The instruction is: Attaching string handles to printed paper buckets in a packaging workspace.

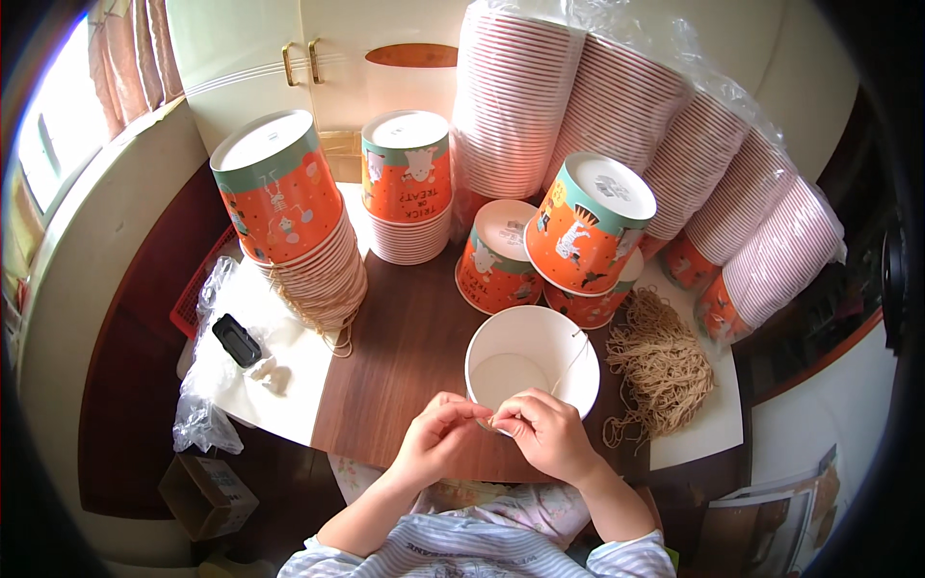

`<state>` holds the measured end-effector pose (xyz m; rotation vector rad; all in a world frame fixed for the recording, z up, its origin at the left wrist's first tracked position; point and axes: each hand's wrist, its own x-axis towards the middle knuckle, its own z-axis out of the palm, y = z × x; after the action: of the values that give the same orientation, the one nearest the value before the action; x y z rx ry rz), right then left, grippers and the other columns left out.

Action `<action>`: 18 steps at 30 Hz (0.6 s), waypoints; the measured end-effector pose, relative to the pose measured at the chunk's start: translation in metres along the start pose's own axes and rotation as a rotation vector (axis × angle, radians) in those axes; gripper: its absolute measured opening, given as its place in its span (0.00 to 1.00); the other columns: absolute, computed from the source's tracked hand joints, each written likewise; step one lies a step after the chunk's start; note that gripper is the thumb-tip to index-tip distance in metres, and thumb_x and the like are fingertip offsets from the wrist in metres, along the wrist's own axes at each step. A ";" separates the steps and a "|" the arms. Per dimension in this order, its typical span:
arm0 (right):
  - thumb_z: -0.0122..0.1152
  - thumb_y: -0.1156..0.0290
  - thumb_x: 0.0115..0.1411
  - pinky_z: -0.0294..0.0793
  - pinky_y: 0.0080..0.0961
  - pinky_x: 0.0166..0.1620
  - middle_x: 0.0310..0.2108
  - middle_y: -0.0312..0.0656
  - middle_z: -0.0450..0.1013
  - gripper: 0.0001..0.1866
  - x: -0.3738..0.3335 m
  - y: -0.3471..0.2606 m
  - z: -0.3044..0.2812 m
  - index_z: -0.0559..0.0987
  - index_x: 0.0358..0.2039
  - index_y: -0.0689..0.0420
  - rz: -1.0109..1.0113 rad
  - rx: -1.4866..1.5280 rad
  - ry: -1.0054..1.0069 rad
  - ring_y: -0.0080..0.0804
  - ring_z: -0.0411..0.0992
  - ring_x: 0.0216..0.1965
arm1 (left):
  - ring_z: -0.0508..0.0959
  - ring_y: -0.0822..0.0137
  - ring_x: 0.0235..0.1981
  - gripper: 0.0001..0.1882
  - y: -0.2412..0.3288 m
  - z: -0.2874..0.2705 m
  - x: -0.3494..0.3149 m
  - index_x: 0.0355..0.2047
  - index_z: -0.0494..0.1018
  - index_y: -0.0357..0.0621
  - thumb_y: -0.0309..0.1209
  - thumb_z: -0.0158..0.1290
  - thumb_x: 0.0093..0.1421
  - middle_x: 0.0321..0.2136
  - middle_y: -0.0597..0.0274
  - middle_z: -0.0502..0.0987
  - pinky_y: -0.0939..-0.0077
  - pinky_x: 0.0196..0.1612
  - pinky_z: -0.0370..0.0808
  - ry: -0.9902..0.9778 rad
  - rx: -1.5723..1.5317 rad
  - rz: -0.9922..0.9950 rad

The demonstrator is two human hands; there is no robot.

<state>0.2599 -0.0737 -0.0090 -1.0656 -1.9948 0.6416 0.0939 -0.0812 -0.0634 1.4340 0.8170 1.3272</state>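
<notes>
A white-lined paper bucket [482, 352] stands open side up on the table in front of me. From a hole near its far rim a thin cord [575, 354] runs down inside toward my right hand. My left hand [438, 438] and my right hand [544, 431] meet at the bucket's near rim, thumbs and forefingers pinched together. The cord leads into my right hand's grip. What the left fingertips pinch is too small and hidden to make out. To the right of the bucket lies a bundle of tan cords [665, 371].
Upside-down orange and green buckets [590, 231] stand behind, near tall plastic-wrapped bucket stacks [515, 106]. Two more stacks [284, 197] rise at the left, one draped with cords [323, 299]. A black tray [236, 340] and clear plastic [207, 414] lie left. A cardboard box [207, 496] sits below.
</notes>
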 end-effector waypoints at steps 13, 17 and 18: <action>0.58 0.74 0.53 0.68 0.28 0.26 0.25 0.42 0.69 0.04 0.005 -0.002 -0.008 0.72 0.28 0.59 0.078 0.078 -0.081 0.37 0.70 0.25 | 0.69 0.74 0.20 0.07 0.011 -0.002 0.012 0.28 0.73 0.40 0.21 0.57 0.47 0.25 0.63 0.72 0.82 0.22 0.66 -0.004 0.303 0.127; 0.58 0.74 0.53 0.69 0.29 0.27 0.25 0.42 0.70 0.05 0.005 -0.002 -0.008 0.72 0.28 0.59 0.102 0.069 -0.095 0.38 0.70 0.25 | 0.66 0.80 0.19 0.05 0.009 -0.005 0.009 0.28 0.72 0.38 0.21 0.56 0.50 0.24 0.66 0.73 0.85 0.21 0.64 0.012 0.177 0.005; 0.58 0.74 0.53 0.69 0.30 0.27 0.25 0.43 0.70 0.05 0.005 -0.002 -0.007 0.71 0.28 0.59 0.109 0.065 -0.111 0.39 0.71 0.26 | 0.66 0.82 0.20 0.03 0.005 -0.006 0.008 0.28 0.72 0.38 0.21 0.55 0.52 0.25 0.67 0.73 0.86 0.21 0.64 0.031 0.059 -0.043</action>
<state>0.2635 -0.0700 -0.0015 -1.1265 -2.0055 0.8345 0.0889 -0.0741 -0.0569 1.4368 0.9089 1.3047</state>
